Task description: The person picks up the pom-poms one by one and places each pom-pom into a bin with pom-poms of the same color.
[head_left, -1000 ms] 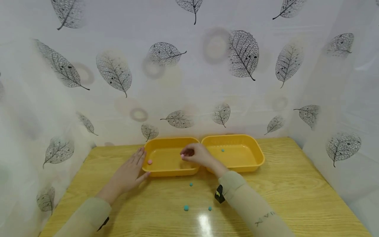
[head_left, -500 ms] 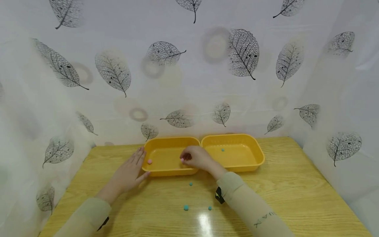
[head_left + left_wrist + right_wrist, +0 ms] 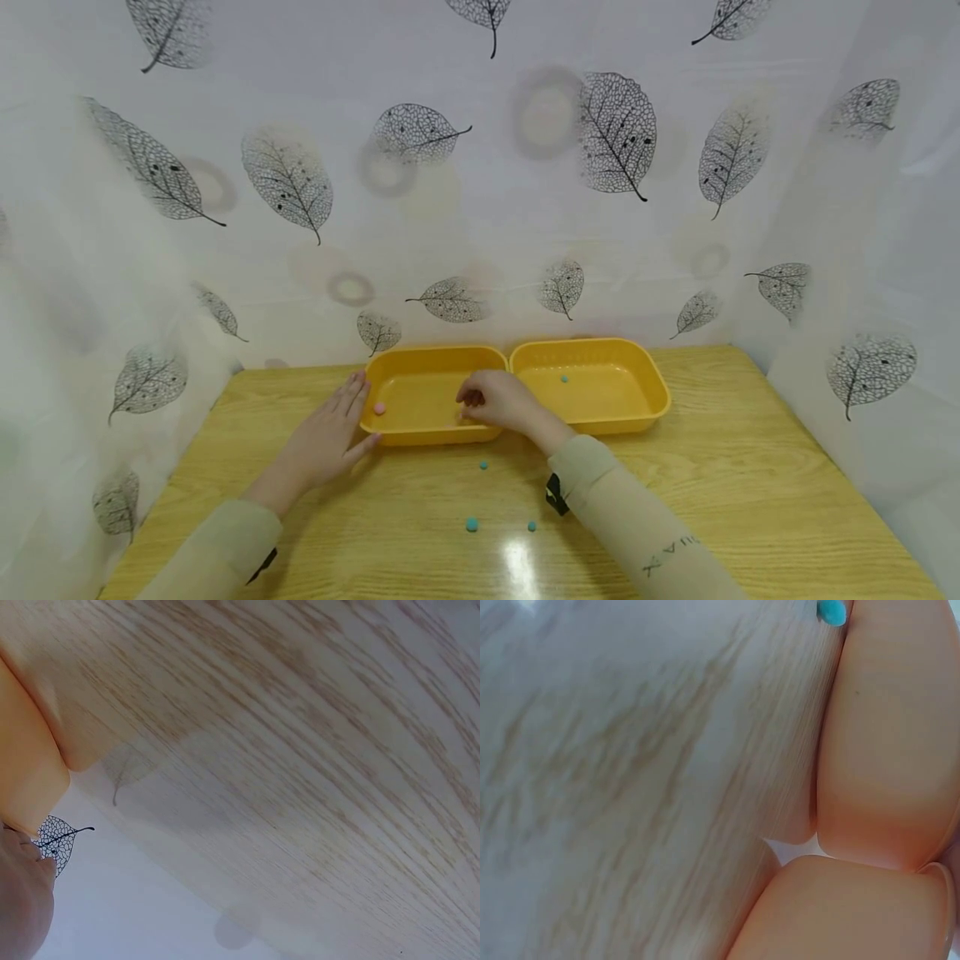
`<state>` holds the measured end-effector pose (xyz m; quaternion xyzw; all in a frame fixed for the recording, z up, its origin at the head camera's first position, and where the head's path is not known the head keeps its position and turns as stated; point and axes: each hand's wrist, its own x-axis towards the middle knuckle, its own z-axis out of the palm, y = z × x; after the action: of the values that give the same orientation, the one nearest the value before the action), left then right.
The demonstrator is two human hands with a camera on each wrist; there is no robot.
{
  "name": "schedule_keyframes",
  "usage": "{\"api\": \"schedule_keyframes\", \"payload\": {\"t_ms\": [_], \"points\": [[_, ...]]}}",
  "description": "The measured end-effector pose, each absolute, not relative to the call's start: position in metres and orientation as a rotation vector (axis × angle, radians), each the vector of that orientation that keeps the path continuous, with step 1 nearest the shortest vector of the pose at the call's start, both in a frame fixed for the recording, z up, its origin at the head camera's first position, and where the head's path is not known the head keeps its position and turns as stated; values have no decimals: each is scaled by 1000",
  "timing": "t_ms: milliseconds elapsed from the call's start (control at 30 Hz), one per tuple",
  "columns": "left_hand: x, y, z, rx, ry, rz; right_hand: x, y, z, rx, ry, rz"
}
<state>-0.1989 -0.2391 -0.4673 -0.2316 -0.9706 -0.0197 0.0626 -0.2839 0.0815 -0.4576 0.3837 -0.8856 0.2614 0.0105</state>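
My left hand (image 3: 326, 437) lies with straight fingers along the left end of the left yellow tray (image 3: 420, 396), thumb at its front corner. In the left wrist view, that hand (image 3: 22, 907) shows beside the tray wall (image 3: 26, 750). My right hand (image 3: 498, 400) is low over the right part of the same tray, fingers loosely bent with a gap between thumb and forefinger. No ball shows at its fingertips. A pink ball (image 3: 379, 408) lies near the left end inside this tray. The right wrist view shows mostly the tray's outer wall (image 3: 892, 735).
A second yellow tray (image 3: 600, 404) stands against the first on the right, with a small teal ball (image 3: 565, 379) inside. More teal balls (image 3: 472, 524) lie on the wooden table (image 3: 375, 533) in front. A leaf-print curtain (image 3: 480, 225) encloses the back and sides.
My right hand has come slightly down into the left tray. The pink ball pinched at its fingertips earlier no longer shows there. My left hand has stayed in place.
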Motion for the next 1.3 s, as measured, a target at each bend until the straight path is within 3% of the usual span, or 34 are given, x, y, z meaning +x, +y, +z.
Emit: {"api": "schedule_keyframes", "payload": {"t_ms": [433, 867, 1300], "points": [[-196, -240, -463, -706, -2919, -59, -284, 81, -457, 1170, -2788, 830], [-196, -240, -462, -720, -2918, -71, -288, 86, -456, 1067, -2781, 1239], [-200, -240, -467, -705, -2947, -61, -290, 125, -435, 1061, -2735, 1250]]}}
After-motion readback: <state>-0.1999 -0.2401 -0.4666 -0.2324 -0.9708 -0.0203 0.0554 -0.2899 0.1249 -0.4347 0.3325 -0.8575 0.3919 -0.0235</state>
